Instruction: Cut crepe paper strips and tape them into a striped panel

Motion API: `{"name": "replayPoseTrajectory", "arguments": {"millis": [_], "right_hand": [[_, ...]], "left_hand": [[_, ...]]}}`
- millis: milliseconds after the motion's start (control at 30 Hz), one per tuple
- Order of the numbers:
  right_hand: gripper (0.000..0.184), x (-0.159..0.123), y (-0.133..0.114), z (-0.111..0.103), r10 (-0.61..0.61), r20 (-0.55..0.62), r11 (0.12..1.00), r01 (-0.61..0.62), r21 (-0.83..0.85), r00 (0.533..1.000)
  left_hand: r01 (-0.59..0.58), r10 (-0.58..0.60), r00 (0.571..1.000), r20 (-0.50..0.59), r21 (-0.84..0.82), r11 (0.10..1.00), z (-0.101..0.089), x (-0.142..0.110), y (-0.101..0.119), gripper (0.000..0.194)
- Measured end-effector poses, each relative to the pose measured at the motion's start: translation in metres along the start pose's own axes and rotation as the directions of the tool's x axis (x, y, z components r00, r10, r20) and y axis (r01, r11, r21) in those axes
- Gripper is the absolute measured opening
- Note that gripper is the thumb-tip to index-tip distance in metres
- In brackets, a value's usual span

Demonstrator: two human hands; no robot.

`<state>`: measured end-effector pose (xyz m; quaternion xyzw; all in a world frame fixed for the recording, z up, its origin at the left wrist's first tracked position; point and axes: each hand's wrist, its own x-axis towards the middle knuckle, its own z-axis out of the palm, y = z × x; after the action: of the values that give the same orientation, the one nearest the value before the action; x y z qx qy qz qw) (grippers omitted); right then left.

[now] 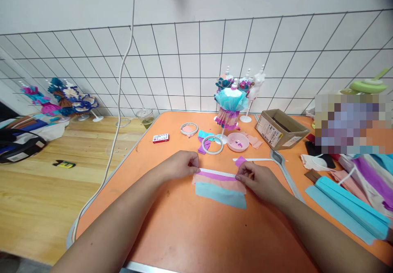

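Note:
Across the orange board lies a layered crepe paper strip (220, 189), with purple, peach and light blue bands and a white strip (216, 172) along its top edge. My left hand (184, 164) pinches its upper left end between thumb and fingers. At the upper right end, my right hand (258, 179) pinches the same edge. Just behind my right hand lie a small purple piece (240, 161) and a narrow white strip (258, 159). A roll of tape (212, 153) rests farther back, beside purple and blue scraps. My fingertips hide the strip's top corners.
Small dress forms (231, 101) in paper dresses stand at the back, near a pink dish (238, 142) and a cardboard box (272, 138). Folded blue paper (346, 203) lies right. A second tape roll (189, 124) and small red-white box (161, 138) sit left. A white cable (118, 113) hangs down.

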<state>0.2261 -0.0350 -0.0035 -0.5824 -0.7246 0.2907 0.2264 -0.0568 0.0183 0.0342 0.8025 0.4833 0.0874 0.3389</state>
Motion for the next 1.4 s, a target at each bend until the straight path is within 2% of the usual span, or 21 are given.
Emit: {"name": "replayPoseTrajectory", "arguments": {"millis": [67, 133, 233, 333, 400, 533, 667, 733, 867, 900, 967, 1033, 1067, 1100, 1133, 1200, 1300, 1400], "right_hand": [[0.013, 0.0, 0.0, -0.001, 0.018, -0.053, 0.995, -0.013, 0.102, 0.998], [0.021, -0.001, 0.0, -0.002, 0.038, -0.089, 0.985, -0.022, 0.171, 0.995], [0.024, -0.002, 0.0, -0.003, 0.057, -0.101, 0.975, -0.034, 0.22, 0.993], [0.024, -0.003, 0.0, -0.004, 0.054, -0.114, 0.967, -0.023, 0.254, 0.992], [0.023, -0.003, -0.001, -0.004, 0.056, -0.112, 0.964, -0.024, 0.263, 0.992], [0.024, -0.005, -0.004, -0.006, 0.057, -0.131, 0.956, -0.016, 0.293, 0.99], [0.025, -0.006, -0.007, -0.01, 0.029, -0.157, 0.937, 0.028, 0.348, 0.987], [0.026, -0.006, -0.007, -0.011, 0.014, -0.154, 0.927, 0.045, 0.372, 0.988], [0.027, -0.004, -0.003, -0.012, -0.002, -0.142, 0.924, 0.056, 0.378, 0.99], [0.027, -0.003, -0.002, -0.012, -0.001, -0.165, 0.934, 0.059, 0.352, 0.986], [0.027, -0.002, 0.0, -0.012, -0.016, -0.318, 0.973, 0.088, 0.215, 0.948], [0.028, -0.003, -0.001, -0.011, -0.143, -0.514, 0.988, 0.152, -0.025, 0.845], [0.027, -0.005, -0.004, -0.01, -0.247, -0.563, 0.969, 0.195, -0.152, 0.789], [0.027, -0.007, -0.008, -0.007, -0.357, -0.557, 0.932, 0.25, -0.262, 0.749], [0.025, -0.009, -0.012, -0.004, -0.458, -0.504, 0.884, 0.315, -0.346, 0.732], [0.029, -0.014, -0.021, 0.003, -0.593, -0.356, 0.788, 0.429, -0.442, 0.722], [0.033, -0.017, -0.028, 0.011, -0.645, -0.228, 0.724, 0.489, -0.486, 0.73], [0.029, -0.016, -0.024, 0.011, -0.622, -0.225, 0.742, 0.473, -0.476, 0.75]], "left_hand": [[-0.014, 0.012, 0.999, -0.035, -0.056, 0.998, -0.005, -0.001, 0.001, 0.018], [-0.032, 0.027, 0.998, -0.053, -0.093, 0.995, -0.008, -0.002, 0.003, 0.036], [-0.047, 0.042, 0.997, -0.072, -0.073, 0.996, -0.009, -0.002, 0.006, 0.05], [-0.041, 0.038, 0.996, -0.076, -0.035, 0.999, -0.009, -0.002, 0.007, 0.041], [-0.053, 0.051, 0.998, -0.036, -0.042, 0.998, -0.009, -0.003, 0.007, 0.034], [-0.135, 0.159, 0.979, 0.129, -0.18, 0.974, -0.011, -0.004, 0.005, 0.03], [-0.112, 0.184, 0.966, 0.183, -0.345, 0.932, -0.01, 0.0, 0.001, 0.034], [-0.089, 0.17, 0.972, 0.162, -0.418, 0.904, -0.007, 0.003, -0.001, 0.031], [-0.073, 0.098, 0.995, 0.027, -0.475, 0.877, 0.0, 0.007, -0.001, 0.03], [-0.073, 0.089, 0.996, 0.011, -0.478, 0.875, 0.001, 0.008, 0.0, 0.029], [-0.076, 0.069, 0.997, -0.031, -0.489, 0.869, 0.005, 0.008, 0.004, 0.028], [-0.072, 0.035, 0.996, -0.08, -0.533, 0.843, 0.012, 0.008, 0.012, 0.028], [-0.066, 0.01, 0.995, -0.101, -0.57, 0.819, 0.017, 0.008, 0.017, 0.028], [-0.053, 0.001, 0.996, -0.086, -0.609, 0.792, 0.024, 0.007, 0.023, 0.029], [-0.04, 0.001, 0.998, -0.06, -0.645, 0.763, 0.031, 0.007, 0.029, 0.029], [-0.058, 0.075, 0.997, -0.007, -0.71, 0.702, 0.044, 0.005, 0.041, 0.03], [-0.11, 0.256, 0.964, 0.074, -0.764, 0.636, 0.057, 0.002, 0.052, 0.036], [-0.073, 0.28, 0.954, 0.111, -0.817, 0.572, 0.059, 0.001, 0.052, 0.031]]}}
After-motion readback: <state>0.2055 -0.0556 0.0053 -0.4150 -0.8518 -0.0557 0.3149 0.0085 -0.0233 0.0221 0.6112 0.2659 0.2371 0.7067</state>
